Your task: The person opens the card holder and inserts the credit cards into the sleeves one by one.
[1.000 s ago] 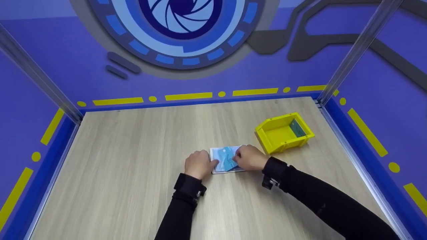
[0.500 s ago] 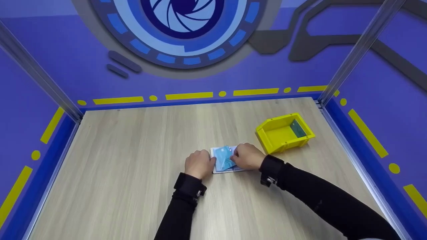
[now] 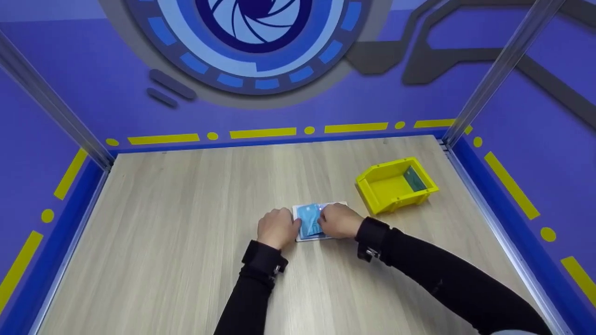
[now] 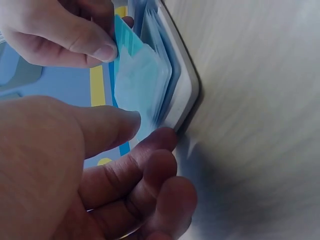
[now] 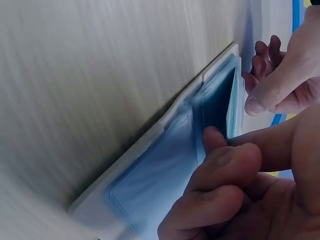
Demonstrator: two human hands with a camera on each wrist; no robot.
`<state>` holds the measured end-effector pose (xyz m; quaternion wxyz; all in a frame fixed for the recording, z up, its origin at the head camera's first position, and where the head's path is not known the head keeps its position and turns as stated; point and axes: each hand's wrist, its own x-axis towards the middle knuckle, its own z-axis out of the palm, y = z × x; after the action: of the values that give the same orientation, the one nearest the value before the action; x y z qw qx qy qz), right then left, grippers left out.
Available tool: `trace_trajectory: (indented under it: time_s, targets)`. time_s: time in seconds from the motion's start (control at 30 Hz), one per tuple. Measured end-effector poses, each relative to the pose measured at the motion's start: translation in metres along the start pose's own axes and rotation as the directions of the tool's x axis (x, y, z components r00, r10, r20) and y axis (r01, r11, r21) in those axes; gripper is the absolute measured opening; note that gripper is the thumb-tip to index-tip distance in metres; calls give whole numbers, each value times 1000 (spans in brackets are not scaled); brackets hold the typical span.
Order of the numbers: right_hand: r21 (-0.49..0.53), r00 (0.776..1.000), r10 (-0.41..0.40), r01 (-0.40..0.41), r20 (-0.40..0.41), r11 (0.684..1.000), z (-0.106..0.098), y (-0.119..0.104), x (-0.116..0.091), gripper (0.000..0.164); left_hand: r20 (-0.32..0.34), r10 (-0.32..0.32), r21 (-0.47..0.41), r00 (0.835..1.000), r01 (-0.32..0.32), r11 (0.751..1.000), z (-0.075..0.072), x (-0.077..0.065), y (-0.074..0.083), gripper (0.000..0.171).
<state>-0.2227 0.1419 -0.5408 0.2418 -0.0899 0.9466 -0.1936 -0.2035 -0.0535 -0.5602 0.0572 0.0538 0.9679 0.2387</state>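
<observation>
An open card holder [image 3: 305, 239] with a pale cover lies on the table, and its clear sleeves [image 5: 150, 175] show in the right wrist view. My left hand [image 3: 278, 228] holds its left edge, thumb over the sleeves and index fingertip at the cover's border. A blue-green card [image 4: 122, 37] sits partly inside the left sleeve. My right hand [image 3: 341, 221] pinches that card's right edge between thumb and forefinger, with the other fingers curled. In the right wrist view the sleeve's mouth gapes beside those fingertips. The right half of the holder is partly hidden under my right hand.
A yellow bin [image 3: 389, 188] stands behind and to the right of the holder, with a dark green piece [image 3: 414, 179] against its inner right wall. Blue panels [image 3: 260, 116] with metal corner posts border the wooden table [image 3: 186, 209] at the back and sides.
My right hand has moved left with the card, which went from slanting across the middle to lying straighter over the holder's left half. The left hand stays at the left edge.
</observation>
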Motion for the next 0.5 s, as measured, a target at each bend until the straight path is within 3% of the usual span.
trace_trajectory:
  time_s: [0.3, 0.5]
  targets:
    - [-8, 997, -62, 62, -41, 998, 8, -2, 0, 30, -12, -2, 25, 1000, 2, 1000, 1, 1, -2, 40]
    - [27, 993, -25, 28, -114, 999, -13, 4, -3, 30, 8, -22, -9, 1000, 22, 1000, -6, 0, -7, 51]
